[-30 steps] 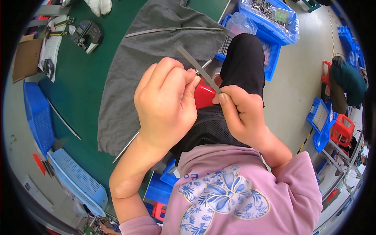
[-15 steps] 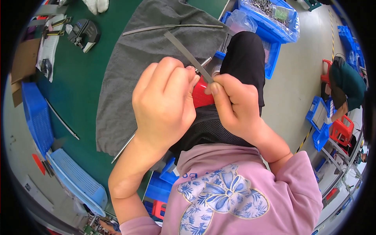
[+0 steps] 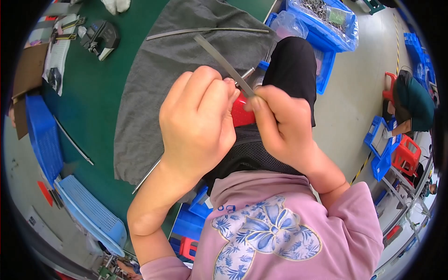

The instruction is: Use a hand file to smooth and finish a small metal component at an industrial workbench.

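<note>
My right hand is closed, pinching one end of a flat grey metal file between thumb and fingers. The file slants up and leftward, crossing over a thin metal rod. My left hand is closed on that rod near the crossing, its fingertips mostly hidden behind the knuckles. Below my left wrist another stretch of thin metal rod shows; I cannot tell if it is the same piece. Under both hands lie the grey cloth and my lap, with something red between them.
A long thin metal strip lies across the cloth. On the green table are a micrometer, a curved rod and blue baskets. Blue bins with metal parts stand at right. A co-worker bends over farther right.
The file has shifted slightly up and left across the rod, along with small movements of both hands. Both grips stay the same.
</note>
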A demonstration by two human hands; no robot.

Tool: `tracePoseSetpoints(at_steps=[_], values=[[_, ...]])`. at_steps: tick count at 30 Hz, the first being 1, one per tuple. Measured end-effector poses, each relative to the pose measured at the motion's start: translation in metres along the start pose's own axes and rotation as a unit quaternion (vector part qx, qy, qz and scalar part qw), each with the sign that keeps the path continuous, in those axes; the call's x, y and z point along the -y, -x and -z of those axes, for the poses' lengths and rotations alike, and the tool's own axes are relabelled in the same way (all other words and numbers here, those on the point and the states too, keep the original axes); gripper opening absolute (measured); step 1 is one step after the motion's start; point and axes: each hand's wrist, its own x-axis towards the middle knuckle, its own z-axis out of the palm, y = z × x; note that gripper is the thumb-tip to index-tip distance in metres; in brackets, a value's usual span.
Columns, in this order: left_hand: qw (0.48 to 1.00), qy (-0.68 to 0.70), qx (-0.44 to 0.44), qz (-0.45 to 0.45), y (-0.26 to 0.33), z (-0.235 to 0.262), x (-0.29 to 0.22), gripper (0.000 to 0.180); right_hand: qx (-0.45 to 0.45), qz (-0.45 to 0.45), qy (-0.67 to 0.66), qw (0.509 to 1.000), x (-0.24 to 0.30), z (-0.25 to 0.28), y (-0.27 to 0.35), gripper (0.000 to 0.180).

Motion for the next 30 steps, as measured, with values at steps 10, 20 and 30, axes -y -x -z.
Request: tracePoseSetpoints(at_steps=[10, 20, 30], values=[[1.000, 0.006, -0.003, 0.016, 0.000, 0.000, 0.001, 0.016, -0.008, 0.001, -0.031, 0.999, -0.002, -0.004, 0.000, 0.003], [1.000, 0.007, -0.005, 0.024, 0.001, 0.001, -0.001, 0.017, -0.003, -0.040, -0.047, 0.998, 0.003, -0.003, 0.003, 0.004], [0.999, 0.018, -0.007, 0.027, -0.001, -0.001, 0.000, 0.019, 0.021, -0.052, -0.101, 0.993, 0.010, 0.016, -0.002, 0.006]])
